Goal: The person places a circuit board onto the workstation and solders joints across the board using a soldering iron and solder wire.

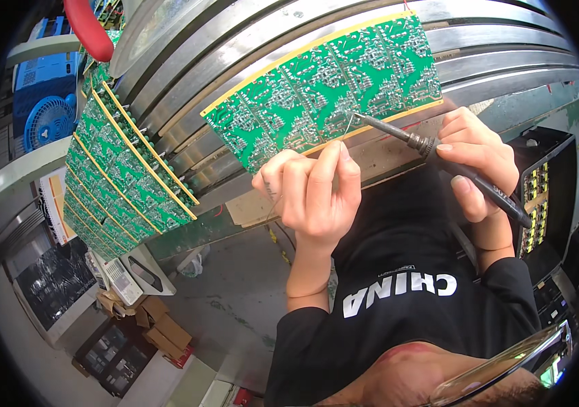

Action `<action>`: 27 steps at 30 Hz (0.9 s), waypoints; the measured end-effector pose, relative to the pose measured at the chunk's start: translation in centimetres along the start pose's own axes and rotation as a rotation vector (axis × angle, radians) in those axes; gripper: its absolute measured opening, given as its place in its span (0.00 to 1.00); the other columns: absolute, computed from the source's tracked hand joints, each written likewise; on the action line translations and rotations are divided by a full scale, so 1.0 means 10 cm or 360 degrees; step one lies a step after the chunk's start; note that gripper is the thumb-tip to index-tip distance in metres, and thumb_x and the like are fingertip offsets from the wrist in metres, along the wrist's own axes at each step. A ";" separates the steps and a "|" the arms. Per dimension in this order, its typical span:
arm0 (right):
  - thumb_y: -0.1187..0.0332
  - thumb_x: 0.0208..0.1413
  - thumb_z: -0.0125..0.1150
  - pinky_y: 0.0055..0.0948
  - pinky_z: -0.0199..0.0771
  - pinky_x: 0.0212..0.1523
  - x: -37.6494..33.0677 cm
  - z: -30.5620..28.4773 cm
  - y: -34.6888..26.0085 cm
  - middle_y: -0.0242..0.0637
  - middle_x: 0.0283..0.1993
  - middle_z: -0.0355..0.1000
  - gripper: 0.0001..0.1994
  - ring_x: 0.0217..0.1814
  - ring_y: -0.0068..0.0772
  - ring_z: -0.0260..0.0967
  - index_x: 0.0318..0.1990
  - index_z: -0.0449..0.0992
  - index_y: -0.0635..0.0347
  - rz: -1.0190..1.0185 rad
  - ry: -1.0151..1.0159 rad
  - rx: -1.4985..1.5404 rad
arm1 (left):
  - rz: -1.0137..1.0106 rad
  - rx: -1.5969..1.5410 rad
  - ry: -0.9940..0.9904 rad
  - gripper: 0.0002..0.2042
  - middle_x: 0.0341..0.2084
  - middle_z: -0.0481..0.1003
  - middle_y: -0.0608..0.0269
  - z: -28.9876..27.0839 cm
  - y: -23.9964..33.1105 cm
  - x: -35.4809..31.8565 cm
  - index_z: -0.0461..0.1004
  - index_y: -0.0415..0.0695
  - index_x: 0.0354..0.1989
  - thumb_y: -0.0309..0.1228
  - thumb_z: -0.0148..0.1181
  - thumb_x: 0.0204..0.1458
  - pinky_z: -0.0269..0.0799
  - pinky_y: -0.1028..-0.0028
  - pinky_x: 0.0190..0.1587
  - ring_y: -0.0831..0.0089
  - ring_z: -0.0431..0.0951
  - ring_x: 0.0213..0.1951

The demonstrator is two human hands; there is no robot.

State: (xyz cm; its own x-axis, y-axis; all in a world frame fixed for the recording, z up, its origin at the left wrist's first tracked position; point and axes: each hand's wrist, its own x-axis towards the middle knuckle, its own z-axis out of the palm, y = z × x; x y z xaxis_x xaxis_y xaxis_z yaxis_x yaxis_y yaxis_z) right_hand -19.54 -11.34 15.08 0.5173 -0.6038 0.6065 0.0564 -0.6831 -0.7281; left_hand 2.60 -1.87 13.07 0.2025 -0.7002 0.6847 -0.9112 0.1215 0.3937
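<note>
A green circuit board panel (333, 81) with yellow edge strips lies across the metal rails in front of me. In my right hand (476, 159) is a soldering iron (483, 183), its tip over the board near the lower yellow strip. My left hand (316, 190) pinches a thin solder wire (348, 127) between thumb and fingers at the board's near edge. Wire end and iron tip come together at one spot on the board; whether they touch the same joint is too small to tell.
Several more green boards (116, 169) stand in overlapping rows at the left. Beyond them is a blue fan (50, 122). A red curved handle (90, 30) hangs at the top left. Cardboard boxes (164, 332) sit at the lower left, and a black rack (547, 190) stands at the right.
</note>
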 end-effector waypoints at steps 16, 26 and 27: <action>0.63 0.57 0.63 0.41 0.74 0.37 0.07 -0.04 -0.02 0.44 0.29 0.75 0.16 0.29 0.42 0.72 0.42 0.81 0.72 0.0004 -0.0034 -0.0016 | 0.0009 -0.0058 -0.0009 0.09 0.24 0.69 0.70 0.00 -0.03 -0.03 0.84 0.46 0.38 0.24 0.72 0.47 0.62 0.65 0.45 0.65 0.73 0.34; 0.64 0.56 0.63 0.39 0.74 0.35 0.08 -0.04 0.02 0.45 0.29 0.76 0.17 0.30 0.42 0.73 0.42 0.81 0.73 0.0024 -0.0044 0.0041 | 0.0021 -0.0061 -0.0006 0.08 0.24 0.69 0.70 0.01 -0.04 -0.03 0.83 0.47 0.37 0.25 0.72 0.48 0.62 0.65 0.46 0.65 0.73 0.34; 0.64 0.56 0.63 0.39 0.74 0.35 0.11 -0.07 0.02 0.45 0.29 0.76 0.17 0.30 0.42 0.73 0.42 0.82 0.73 0.0005 -0.0070 0.0029 | 0.0018 -0.0061 -0.0005 0.08 0.24 0.69 0.70 0.01 -0.03 -0.02 0.83 0.47 0.37 0.25 0.72 0.48 0.62 0.65 0.46 0.65 0.73 0.34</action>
State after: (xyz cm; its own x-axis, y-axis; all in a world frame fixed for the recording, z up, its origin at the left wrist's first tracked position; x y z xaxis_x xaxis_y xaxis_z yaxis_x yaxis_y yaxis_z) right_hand -19.51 -12.46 15.80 0.5544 -0.5870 0.5900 0.0701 -0.6734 -0.7359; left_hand 2.82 -1.81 12.73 0.1912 -0.7008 0.6872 -0.8988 0.1564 0.4095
